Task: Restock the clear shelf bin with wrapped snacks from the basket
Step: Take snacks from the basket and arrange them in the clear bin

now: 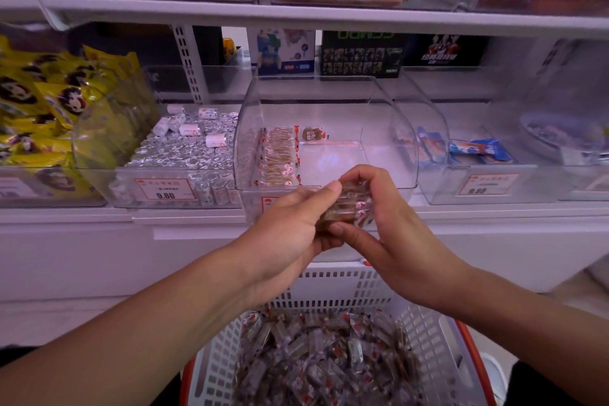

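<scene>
Just before the bin (326,128), at its front lip, your two hands meet around a small stack of snacks (346,208). Your left hand (290,224) curls round the stack from its left end, thumb on top, and your right hand (392,217) cups it from the right end, fingers arched over it. Both hands grip the same stack, squaring it up by the look of it.

Inside the bin, a neat row of snacks stands along the left wall, with one loose piece behind it; most of the bin's floor shows bare, so the restock looks far from done. Below the bin, the basket (425,333) holds a deep heap of the same wrapped snacks.

Left of the bin sits a tray of foil-wrapped sweets (184,148); right of the bin lie blue packets (474,148).

Watch the wrappers: they look slick, and a stack held only at its ends may fan out and spill as you lift it over the lip. Clipping the lip could also knock the row inside askew, or drop pieces down in front of the shelf.
</scene>
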{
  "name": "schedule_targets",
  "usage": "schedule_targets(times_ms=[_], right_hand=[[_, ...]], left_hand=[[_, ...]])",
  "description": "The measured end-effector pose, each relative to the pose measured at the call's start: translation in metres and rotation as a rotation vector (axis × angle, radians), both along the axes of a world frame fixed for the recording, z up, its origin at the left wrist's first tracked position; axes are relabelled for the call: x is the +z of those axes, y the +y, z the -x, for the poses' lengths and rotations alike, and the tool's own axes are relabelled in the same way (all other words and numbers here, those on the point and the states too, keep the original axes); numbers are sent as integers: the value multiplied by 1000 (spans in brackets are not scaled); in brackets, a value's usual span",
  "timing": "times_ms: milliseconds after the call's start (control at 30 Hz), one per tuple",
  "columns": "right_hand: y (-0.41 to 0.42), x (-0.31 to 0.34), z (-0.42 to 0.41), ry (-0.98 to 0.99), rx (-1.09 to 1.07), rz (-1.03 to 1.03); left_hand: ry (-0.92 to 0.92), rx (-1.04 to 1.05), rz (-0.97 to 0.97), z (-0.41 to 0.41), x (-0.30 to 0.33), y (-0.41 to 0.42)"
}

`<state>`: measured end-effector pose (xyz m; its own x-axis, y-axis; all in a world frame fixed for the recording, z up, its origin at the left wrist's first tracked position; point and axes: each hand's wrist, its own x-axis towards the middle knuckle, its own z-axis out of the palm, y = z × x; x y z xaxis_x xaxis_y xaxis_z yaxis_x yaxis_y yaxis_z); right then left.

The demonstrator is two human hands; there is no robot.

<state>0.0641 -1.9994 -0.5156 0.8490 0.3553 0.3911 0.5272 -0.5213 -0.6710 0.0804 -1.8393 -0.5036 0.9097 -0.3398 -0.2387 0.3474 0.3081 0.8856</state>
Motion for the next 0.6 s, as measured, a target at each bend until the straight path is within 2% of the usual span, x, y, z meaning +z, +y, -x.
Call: schedule_targets(times_ms=[100, 233, 300, 367, 433, 467, 533, 600], right_hand=[[-5, 19, -12, -146, -39, 209], [-7, 59, -48, -111, 7, 410], [-3, 73, -78, -44, -3, 454], [2, 80, -119, 42, -69, 465], [7, 79, -164, 93, -164, 607], [11, 75, -185, 118, -209, 712], [20, 60, -218, 195, -269, 887], [28, 40, -242, 270, -286, 959]], left_hand=[[-32, 61, -47, -12, 8, -3], [-143, -57, -251, -35, 33, 4], [-326, -2, -596, -52, 42, 17], [-646, 274, -1061, -72, 42, 40], [-900, 460, -1342, -85, 43, 62], [-923, 469, -1439, -90, 42, 72], [-831, 403, -1599, -97, 36, 85], [-768, 309, -1678, -99, 28, 90]])
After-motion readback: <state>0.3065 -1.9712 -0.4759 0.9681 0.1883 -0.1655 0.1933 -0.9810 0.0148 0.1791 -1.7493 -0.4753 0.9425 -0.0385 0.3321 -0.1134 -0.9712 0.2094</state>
